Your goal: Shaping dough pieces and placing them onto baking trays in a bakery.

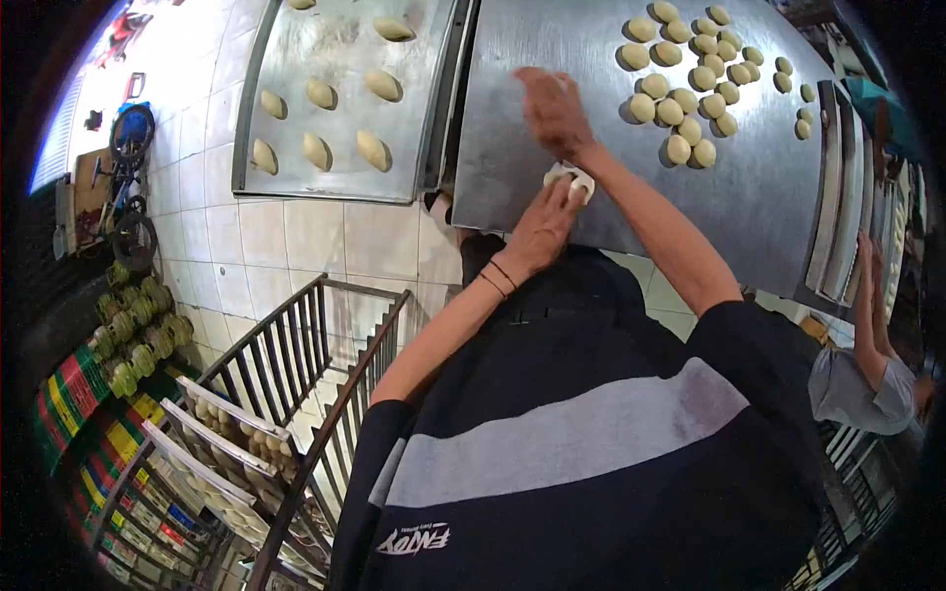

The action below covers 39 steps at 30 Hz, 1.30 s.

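Note:
My left hand (pixel 547 225) is at the near edge of the steel table (pixel 759 212), its fingers closed around a pale piece of dough (pixel 582 181). Just beyond it, my right hand (pixel 555 110) hovers over the tabletop, fingers stretched out toward the left and nothing seen in them. Part of the dough piece is hidden by my fingers and right wrist. Several round dough balls (pixel 678 150) lie in a loose group on the right of the table. To the left, a metal tray (pixel 296 74) bears several spaced-out oval dough pieces (pixel 372 150).
A dark metal rack (pixel 340 286) stands at my lower left, with trays of dough (pixel 232 426) in it. Colourful crates (pixel 74 389) and green gas cylinders (pixel 143 335) sit farther left, below a bicycle (pixel 131 177). Another person (pixel 867 379) works at the right beside stacked trays (pixel 838 197).

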Available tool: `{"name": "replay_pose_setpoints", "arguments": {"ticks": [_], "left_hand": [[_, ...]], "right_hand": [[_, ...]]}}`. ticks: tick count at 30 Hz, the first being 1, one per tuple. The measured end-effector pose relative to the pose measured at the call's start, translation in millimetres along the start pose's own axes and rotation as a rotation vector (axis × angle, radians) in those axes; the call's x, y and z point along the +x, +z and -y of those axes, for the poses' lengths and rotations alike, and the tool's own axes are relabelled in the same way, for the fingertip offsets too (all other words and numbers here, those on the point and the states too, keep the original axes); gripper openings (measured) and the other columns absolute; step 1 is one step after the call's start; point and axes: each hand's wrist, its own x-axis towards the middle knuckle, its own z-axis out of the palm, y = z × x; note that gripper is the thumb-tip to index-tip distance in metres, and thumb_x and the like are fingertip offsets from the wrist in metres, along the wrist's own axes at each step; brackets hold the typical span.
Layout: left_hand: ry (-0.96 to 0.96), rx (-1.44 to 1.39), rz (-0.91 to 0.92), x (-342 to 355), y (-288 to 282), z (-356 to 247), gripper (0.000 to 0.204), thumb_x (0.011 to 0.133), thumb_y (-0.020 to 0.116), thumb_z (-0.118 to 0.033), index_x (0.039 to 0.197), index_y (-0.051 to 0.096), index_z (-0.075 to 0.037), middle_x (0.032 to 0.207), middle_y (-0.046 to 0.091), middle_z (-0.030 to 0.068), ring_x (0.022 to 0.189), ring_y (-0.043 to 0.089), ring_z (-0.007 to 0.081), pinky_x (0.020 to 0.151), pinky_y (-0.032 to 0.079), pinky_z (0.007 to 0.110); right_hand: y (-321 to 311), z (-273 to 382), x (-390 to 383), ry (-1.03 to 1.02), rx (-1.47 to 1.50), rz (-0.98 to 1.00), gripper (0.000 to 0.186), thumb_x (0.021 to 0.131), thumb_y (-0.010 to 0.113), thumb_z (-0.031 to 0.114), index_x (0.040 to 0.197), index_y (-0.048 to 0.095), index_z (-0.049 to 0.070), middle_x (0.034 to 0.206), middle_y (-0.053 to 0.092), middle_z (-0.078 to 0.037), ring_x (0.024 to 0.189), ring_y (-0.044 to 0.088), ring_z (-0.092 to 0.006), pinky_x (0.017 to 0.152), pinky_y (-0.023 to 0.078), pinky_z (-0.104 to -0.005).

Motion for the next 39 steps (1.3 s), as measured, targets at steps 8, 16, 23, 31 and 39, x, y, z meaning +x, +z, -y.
{"name": "replay_pose_setpoints", "arguments": {"ticks": [8, 16, 23, 31, 39], "left_hand": [[-0.058, 0.027, -0.191, 13.9, 0.1, 32.7, 0.044, 0.084, 0.072, -0.013, 0.124, 0.06, 0.001, 0.143, 0.05, 0.0153, 0.133, 0.043, 0.0359, 0.111, 0.031, 0.051], [-0.442, 0.196, -0.483, 59.6, -7.3, 23.7, 0.051, 0.088, 0.075, -0.016, 0.132, 0.053, -0.001, 0.142, 0.048, 0.0165, 0.132, 0.043, 0.039, 0.109, 0.033, 0.053], [-0.34, -0.348, -0.144, 30.9, 9.2, -1.4, 0.072, 0.098, 0.059, -0.003, 0.161, 0.027, -0.006, 0.16, 0.041, 0.0235, 0.133, 0.057, 0.0402, 0.102, 0.052, 0.044], [-0.307, -0.505, -0.396, 35.4, 33.8, 5.7, 0.079, 0.085, 0.056, 0.009, 0.157, 0.028, -0.006, 0.149, 0.048, 0.0251, 0.136, 0.052, 0.043, 0.107, 0.049, 0.047], [-0.25, -0.588, -0.076, 24.3, -15.5, 28.8, 0.065, 0.084, 0.051, 0.011, 0.147, 0.044, -0.002, 0.138, 0.06, 0.0195, 0.127, 0.059, 0.0413, 0.106, 0.05, 0.044]], "right_hand": [[-54.6, 38.8, -147.1, 0.323, 0.225, -0.119, 0.019, 0.097, 0.058, 0.012, 0.113, 0.057, 0.003, 0.115, 0.058, -0.014, 0.114, 0.054, -0.0339, 0.101, 0.033, -0.0531], [-56.1, -14.5, -99.2, 0.669, -0.058, -0.168, 0.024, 0.1, 0.058, 0.017, 0.12, 0.056, 0.004, 0.127, 0.052, -0.013, 0.122, 0.053, -0.034, 0.105, 0.032, -0.0536], [-83.7, 47.2, -118.3, 0.494, 0.89, -0.302, 0.042, 0.106, 0.047, 0.014, 0.147, 0.047, 0.005, 0.154, 0.045, -0.018, 0.133, 0.05, -0.0426, 0.112, 0.042, -0.047], [-38.3, 28.1, -100.4, 0.598, 0.833, -0.201, 0.038, 0.109, 0.046, 0.02, 0.143, 0.05, 0.003, 0.134, 0.056, -0.022, 0.115, 0.059, -0.0412, 0.1, 0.047, -0.0482], [-84.9, 15.8, -106.2, 0.622, 1.115, 0.259, 0.037, 0.107, 0.053, 0.018, 0.143, 0.053, 0.01, 0.131, 0.063, -0.017, 0.12, 0.06, -0.0396, 0.101, 0.048, -0.0454]]}}
